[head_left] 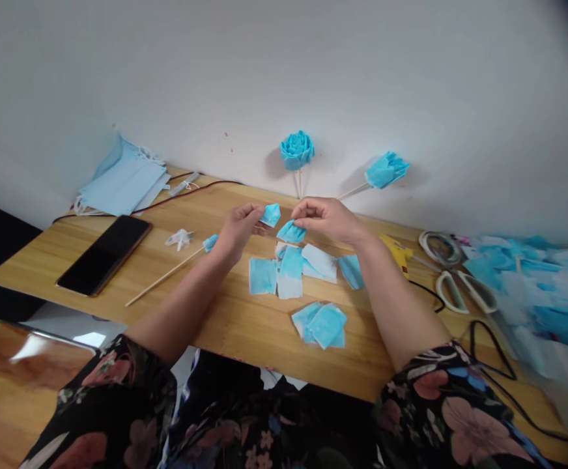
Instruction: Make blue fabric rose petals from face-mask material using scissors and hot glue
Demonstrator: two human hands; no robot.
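My left hand (241, 228) pinches a small blue fabric petal (271, 214) between thumb and fingers. Just to its right, my right hand (326, 217) is closed on another blue fabric piece (291, 231), its fingertips at the upper edge. Below my hands lie cut blue and white fabric squares (263, 276), some overlapping. A second small pile of squares (327, 324) sits nearer the table's front edge. Beside my left forearm rests a wooden stick (167, 275) with a small blue bud (210, 243) at its tip.
Two blue fabric flowers (297, 150) (387, 170) on sticks lean at the wall. Face masks (125, 179), a phone (105, 255) and white scraps (180, 239) are left. Scissors (466, 291), a yellow glue gun (397, 253), cables and blue scraps (542, 280) crowd the right.
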